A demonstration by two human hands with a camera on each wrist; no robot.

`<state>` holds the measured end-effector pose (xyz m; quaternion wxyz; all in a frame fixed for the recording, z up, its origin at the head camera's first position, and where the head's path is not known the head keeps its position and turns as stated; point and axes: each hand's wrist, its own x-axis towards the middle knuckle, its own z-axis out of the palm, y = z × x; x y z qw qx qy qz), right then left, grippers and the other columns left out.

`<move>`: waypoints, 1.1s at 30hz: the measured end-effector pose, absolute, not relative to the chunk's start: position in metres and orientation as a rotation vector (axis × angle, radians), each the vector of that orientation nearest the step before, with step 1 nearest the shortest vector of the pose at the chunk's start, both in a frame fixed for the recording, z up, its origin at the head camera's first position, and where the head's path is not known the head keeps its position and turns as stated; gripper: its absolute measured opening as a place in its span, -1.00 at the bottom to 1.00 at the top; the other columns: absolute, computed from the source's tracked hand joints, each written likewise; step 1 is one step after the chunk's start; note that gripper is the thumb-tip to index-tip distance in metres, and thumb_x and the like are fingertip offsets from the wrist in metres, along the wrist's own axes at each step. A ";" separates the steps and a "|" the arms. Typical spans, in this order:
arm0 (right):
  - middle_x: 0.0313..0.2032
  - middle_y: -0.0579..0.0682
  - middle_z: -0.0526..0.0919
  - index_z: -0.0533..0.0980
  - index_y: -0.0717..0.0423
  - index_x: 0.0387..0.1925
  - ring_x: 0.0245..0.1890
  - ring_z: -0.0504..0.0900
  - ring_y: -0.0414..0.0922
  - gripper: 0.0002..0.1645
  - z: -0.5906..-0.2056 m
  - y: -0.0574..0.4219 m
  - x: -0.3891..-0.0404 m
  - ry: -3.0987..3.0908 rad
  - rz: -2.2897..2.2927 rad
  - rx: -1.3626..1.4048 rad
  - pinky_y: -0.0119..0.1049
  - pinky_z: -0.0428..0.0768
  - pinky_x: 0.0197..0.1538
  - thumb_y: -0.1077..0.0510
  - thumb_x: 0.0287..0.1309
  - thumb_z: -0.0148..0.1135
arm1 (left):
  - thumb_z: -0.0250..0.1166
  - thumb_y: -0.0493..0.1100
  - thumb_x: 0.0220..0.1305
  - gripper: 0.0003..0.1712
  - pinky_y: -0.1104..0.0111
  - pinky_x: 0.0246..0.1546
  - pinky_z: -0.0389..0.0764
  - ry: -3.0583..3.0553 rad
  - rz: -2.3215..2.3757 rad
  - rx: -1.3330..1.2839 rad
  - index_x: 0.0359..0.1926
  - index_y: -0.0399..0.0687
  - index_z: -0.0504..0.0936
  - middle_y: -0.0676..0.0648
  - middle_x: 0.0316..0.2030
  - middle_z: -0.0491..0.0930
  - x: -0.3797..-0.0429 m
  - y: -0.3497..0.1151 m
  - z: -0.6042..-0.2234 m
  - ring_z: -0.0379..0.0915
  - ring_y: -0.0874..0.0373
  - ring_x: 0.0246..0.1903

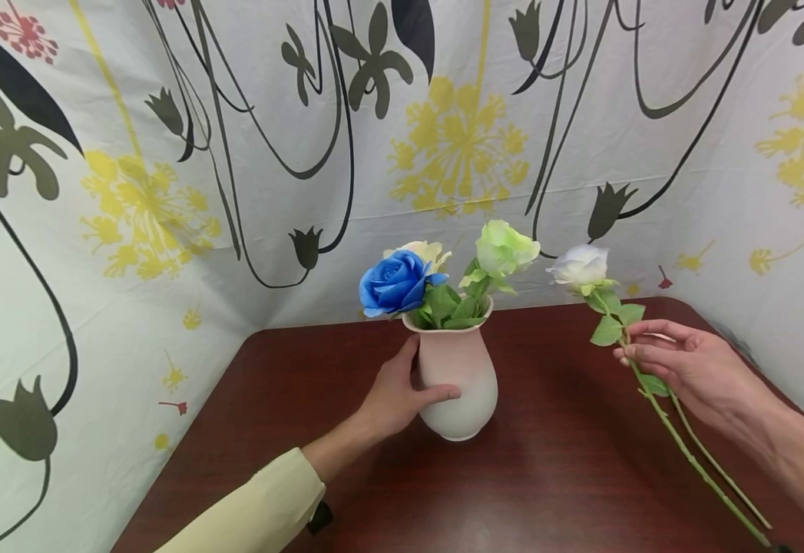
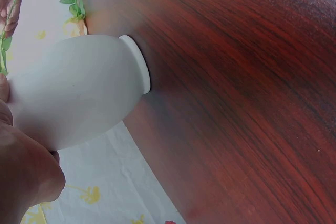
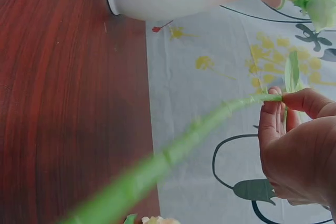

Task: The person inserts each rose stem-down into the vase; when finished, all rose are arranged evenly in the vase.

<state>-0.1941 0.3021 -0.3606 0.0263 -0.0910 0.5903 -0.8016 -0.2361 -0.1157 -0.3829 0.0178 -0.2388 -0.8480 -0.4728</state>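
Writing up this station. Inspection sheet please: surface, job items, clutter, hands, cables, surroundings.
Surface: dark red-brown table, wood-grained.
Job items: vase about upright, holding a blue rose, cream bloom and green bloom; white rose outside it.
Clutter: peach bloom at the right wrist view's edge; what it rests on can't be told.
Hands: left hand grips the vase's side, thumb in front; right hand pinches the white rose's stem between its fingers.
Cables: nothing seen.
Surroundings: wrinkled white cloth with a floral print, behind and beside the table.
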 end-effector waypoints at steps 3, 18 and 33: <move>-0.16 0.05 0.83 0.72 0.10 -0.09 -0.17 0.83 -0.11 -0.69 -0.356 0.301 -0.196 1.792 -2.490 -0.256 -0.36 0.74 -0.11 0.45 0.52 0.11 | 0.60 0.17 0.22 0.06 0.07 0.32 0.56 -2.635 -1.469 -0.743 0.59 0.19 0.21 0.07 0.37 0.52 -0.236 -0.116 -0.383 0.50 0.12 0.29; -0.18 0.19 0.80 0.68 0.30 -0.15 -0.15 0.84 0.05 -0.65 -0.332 0.280 -0.206 1.478 -2.691 -0.398 -0.20 0.76 -0.02 0.57 0.49 0.00 | 0.61 0.17 0.21 0.07 0.11 0.32 0.55 -2.636 -1.442 -0.746 0.59 0.15 0.22 0.06 0.37 0.53 -0.237 -0.116 -0.383 0.51 0.14 0.29; -0.22 0.29 0.77 0.61 0.42 -0.21 -0.15 0.83 0.16 -0.65 -0.306 0.263 -0.206 1.267 -2.802 -0.521 -0.10 0.76 0.01 0.62 0.48 -0.11 | 0.60 0.17 0.21 0.08 0.09 0.31 0.56 -2.640 -1.444 -0.747 0.60 0.15 0.21 0.06 0.37 0.52 -0.236 -0.116 -0.383 0.51 0.13 0.29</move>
